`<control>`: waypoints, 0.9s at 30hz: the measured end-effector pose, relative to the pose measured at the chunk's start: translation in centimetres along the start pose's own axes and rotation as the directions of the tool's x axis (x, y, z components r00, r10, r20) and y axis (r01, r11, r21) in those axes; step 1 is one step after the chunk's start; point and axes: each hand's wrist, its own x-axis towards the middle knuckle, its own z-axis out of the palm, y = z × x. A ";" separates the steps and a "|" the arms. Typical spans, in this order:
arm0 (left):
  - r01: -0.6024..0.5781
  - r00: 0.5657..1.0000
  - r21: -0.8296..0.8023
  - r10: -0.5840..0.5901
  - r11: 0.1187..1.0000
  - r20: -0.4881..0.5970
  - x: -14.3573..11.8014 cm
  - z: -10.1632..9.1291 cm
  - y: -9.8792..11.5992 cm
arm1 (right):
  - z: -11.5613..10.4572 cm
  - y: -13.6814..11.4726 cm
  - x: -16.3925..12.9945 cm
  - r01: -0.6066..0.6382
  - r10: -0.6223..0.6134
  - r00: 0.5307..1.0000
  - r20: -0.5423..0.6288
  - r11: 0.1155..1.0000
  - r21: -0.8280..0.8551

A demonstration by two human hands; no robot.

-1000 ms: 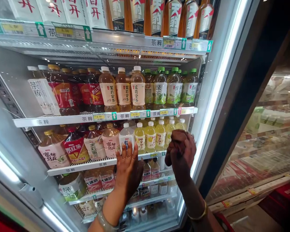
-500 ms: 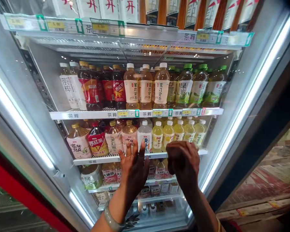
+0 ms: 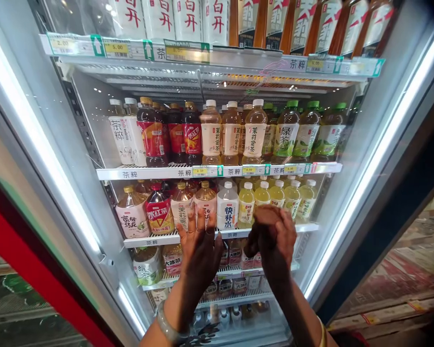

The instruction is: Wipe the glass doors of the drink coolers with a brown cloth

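My left hand (image 3: pixel 199 241) is raised in front of the drinks fridge, its fingers spread and nothing in it. A pale bangle (image 3: pixel 166 324) circles that wrist. Behind its fingertips stand a peach-pink labelled bottle (image 3: pixel 205 202) and a white-labelled bottle (image 3: pixel 228 205); contact with them does not show. To the right, my right hand (image 3: pixel 275 233) is curled, with bent fingers bunched in shadow. Whatever it may hold is hidden. Small yellow drink bottles (image 3: pixel 246 205) line the shelf behind it.
Dark red-labelled bottles (image 3: pixel 153 137), white-capped tea bottles (image 3: pixel 255 132) and green-capped bottles (image 3: pixel 287 130) fill the shelf above. Price tags run along the white shelf edge (image 3: pixel 148 172). Bright light strips (image 3: pixel 376 161) border the fridge, and a red frame (image 3: pixel 29 250) is at left.
The view has shifted, so the shelves sit farther right in the picture. My left hand stays spread, while my right hand has turned slightly and remains curled.
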 end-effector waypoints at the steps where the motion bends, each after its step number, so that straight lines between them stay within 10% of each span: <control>1: 0.000 1.000 -0.002 0.000 1.000 -0.011 0.0 -0.2 -0.2 | 0.3 -0.5 1.1 -0.020 0.020 0.999 -0.040 1.000 -0.005; 5: -0.001 1.000 0.015 0.001 1.000 -0.019 -0.4 -0.7 -1.2 | 2.2 -4.6 3.6 0.109 -0.110 0.993 -0.052 0.994 -0.028; 11: -0.115 0.993 -0.015 0.115 0.993 0.008 -1.5 -1.2 -3.4 | 2.4 -5.1 -2.3 0.301 -0.290 0.930 0.224 0.954 -0.015; 15: -0.067 0.997 -0.044 0.069 0.997 0.043 -1.4 -2.0 -4.6 | 1.8 -3.3 -2.1 0.206 -0.196 0.969 0.149 0.977 -0.058; 20: -0.053 0.998 -0.050 0.054 0.997 0.023 -1.6 -2.7 -6.2 | 4.3 -8.1 2.1 0.055 -0.057 0.996 -0.073 0.998 -0.021; 27: -0.064 0.998 -0.047 0.064 0.997 0.010 -3.1 -3.8 -9.8 | 6.0 -10.7 -3.7 0.230 -0.231 0.960 0.156 0.973 0.028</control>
